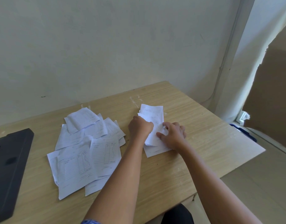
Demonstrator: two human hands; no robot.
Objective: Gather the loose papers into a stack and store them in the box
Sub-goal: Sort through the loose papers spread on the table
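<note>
Both hands meet toward the far right part of the tabletop [195, 126]: the left hand [140, 126] is closed in a fist around the small stack of papers [152, 113], while the right hand [173, 135] presses its fingers on the stack's lower sheets. The loose papers [85, 147] lie spread mid-table, and the black box [10, 167] sits at the left edge.

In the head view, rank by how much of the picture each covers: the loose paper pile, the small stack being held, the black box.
1. Loose paper pile, largest.
2. Black box, though the frame edge cuts it off, so its full size is unsure.
3. Small stack, held by the left hand and right hand.
</note>
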